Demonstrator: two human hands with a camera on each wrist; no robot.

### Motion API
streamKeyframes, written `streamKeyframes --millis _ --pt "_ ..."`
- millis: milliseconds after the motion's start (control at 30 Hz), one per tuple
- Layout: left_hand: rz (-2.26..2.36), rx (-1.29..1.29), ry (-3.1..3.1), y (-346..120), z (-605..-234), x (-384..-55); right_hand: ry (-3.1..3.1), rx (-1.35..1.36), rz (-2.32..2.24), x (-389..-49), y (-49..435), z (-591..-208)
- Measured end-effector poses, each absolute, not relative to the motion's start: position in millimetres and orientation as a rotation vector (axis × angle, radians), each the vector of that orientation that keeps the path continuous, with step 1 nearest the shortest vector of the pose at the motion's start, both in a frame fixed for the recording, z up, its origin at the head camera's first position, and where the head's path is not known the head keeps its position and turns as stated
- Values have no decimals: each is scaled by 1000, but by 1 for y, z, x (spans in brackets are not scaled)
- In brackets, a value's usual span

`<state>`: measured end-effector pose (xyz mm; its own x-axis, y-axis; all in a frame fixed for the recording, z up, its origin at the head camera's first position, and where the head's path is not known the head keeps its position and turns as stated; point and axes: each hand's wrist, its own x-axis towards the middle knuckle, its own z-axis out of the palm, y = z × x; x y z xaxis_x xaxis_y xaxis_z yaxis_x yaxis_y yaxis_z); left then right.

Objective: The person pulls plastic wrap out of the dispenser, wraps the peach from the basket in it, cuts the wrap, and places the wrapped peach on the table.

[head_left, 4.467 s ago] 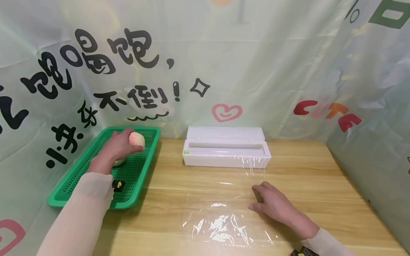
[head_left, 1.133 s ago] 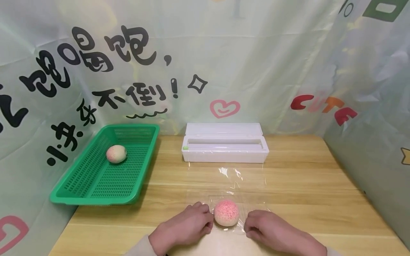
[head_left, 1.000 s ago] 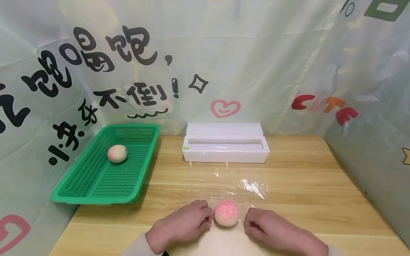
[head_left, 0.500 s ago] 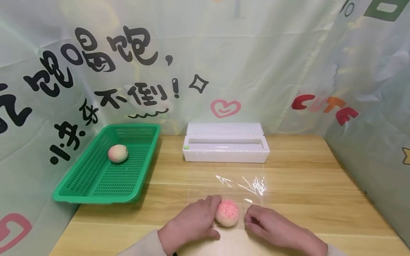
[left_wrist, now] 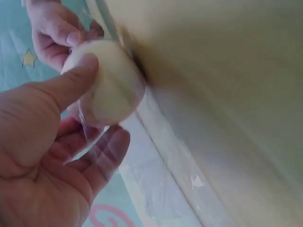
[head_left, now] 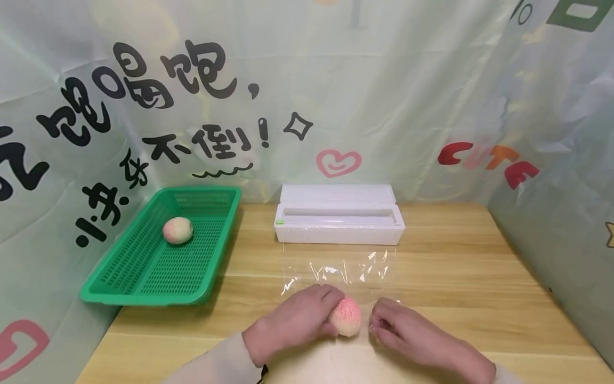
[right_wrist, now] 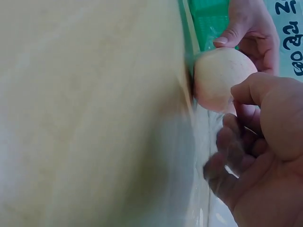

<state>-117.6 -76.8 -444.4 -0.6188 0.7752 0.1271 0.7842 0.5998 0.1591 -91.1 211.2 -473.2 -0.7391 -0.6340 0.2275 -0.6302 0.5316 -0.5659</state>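
Near the front of the table, my left hand [head_left: 307,316] holds a pink and cream peach [head_left: 346,317] from its left side. In the left wrist view its thumb [left_wrist: 78,78] lies on the peach, with clear film over the fingers below. My right hand [head_left: 408,332] is just right of the peach, thumb and forefinger pinching the cling film [head_left: 336,274]. That film runs from the peach back to a white cling film box [head_left: 339,234] with its lid raised. Where the film's near edge lies is hard to see.
A green basket [head_left: 206,266] stands at the left, with a second peach [head_left: 177,230] lying in it. The wooden table [head_left: 455,256] ends at a printed cloth [head_left: 408,106] behind and at the right.
Since the oldest frame, a peach has come from the basket onto the film. In the last second my left hand has moved from beside it to grasp it, shifting it slightly right and back.
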Motion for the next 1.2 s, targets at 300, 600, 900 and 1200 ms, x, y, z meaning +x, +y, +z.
streamKeyframes --millis 300,600,900,1200 --pt "-880 -1365 -3025 -83 -437 -159 2666 -973 -1063 -111 214 -465" --pt "-1454 -1217 -3266 -88 -441 -199 2741 -770 -1085 -138 219 -467" --pt "-1640 -1172 -3333 -89 -440 -216 3460 -1361 -826 -124 194 -459" --pt "-1685 -1180 -3267 -86 -441 -228 3283 -1437 -512 -114 147 -468"
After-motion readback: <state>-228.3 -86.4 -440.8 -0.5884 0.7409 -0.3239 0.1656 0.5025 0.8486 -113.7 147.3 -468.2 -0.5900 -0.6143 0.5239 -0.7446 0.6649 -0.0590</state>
